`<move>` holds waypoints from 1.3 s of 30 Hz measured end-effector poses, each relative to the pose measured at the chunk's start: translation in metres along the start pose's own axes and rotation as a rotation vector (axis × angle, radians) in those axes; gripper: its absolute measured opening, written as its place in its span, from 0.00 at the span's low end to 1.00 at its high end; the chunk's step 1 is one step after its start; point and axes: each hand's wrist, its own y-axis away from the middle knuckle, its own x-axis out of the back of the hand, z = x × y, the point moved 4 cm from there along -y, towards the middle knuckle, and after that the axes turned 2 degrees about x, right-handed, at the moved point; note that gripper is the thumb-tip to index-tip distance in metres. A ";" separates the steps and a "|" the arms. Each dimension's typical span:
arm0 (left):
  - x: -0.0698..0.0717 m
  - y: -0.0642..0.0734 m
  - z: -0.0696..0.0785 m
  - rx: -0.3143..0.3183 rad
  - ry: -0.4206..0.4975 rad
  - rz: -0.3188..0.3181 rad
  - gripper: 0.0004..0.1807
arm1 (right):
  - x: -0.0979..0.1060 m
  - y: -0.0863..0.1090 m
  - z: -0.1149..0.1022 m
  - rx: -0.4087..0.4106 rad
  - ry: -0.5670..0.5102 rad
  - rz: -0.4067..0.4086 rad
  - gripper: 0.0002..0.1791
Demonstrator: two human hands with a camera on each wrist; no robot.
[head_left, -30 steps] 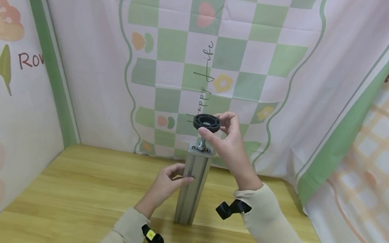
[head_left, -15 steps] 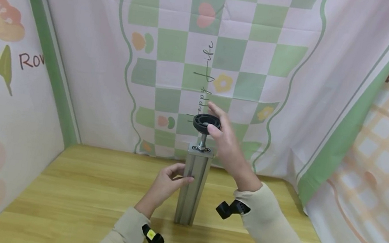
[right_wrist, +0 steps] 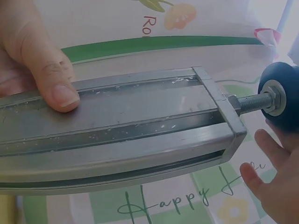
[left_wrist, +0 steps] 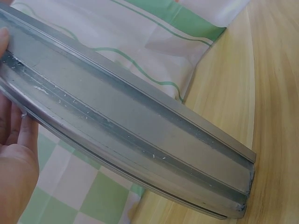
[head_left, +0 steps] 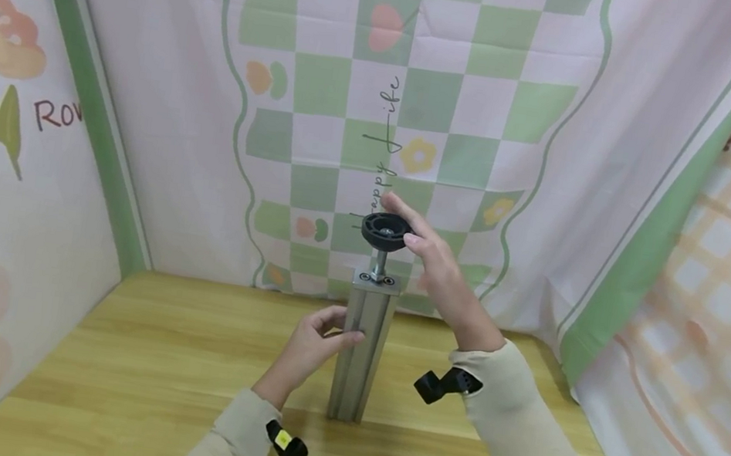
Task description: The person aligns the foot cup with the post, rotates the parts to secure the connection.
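Note:
An aluminium extrusion profile (head_left: 353, 374) stands upright on the wooden table in the head view. My left hand (head_left: 312, 344) grips it at mid-height, thumb (right_wrist: 63, 95) across the front face and fingers behind. From the plate capping its upper end rises a threaded rod (right_wrist: 254, 102) with nuts, carrying a black levelling foot (head_left: 380, 243) that faces up. Right at the foot's edge is my right hand (head_left: 442, 271), its thumb by the near rim and its index finger stretched out behind. Several straightened fingers (right_wrist: 275, 154) show below the foot in the right wrist view.
The wooden table (head_left: 178, 365) ends at a patterned curtain (head_left: 330, 83) behind the profile. More printed cloth hangs on both sides. A small black device (head_left: 287, 446) is strapped to the left wrist, another (head_left: 445, 383) to the right.
My right hand has loosened from the levelling foot: its curled fingers have straightened and it has shifted slightly right, thumb back at the rim. The left hand and the profile stay put.

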 end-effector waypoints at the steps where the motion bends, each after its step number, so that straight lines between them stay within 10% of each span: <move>1: 0.000 0.000 0.000 0.000 -0.001 0.002 0.21 | 0.000 0.000 -0.001 -0.001 0.001 -0.002 0.31; 39: 0.000 0.002 0.002 0.024 -0.011 0.001 0.23 | -0.011 0.004 -0.012 -0.017 0.478 0.350 0.35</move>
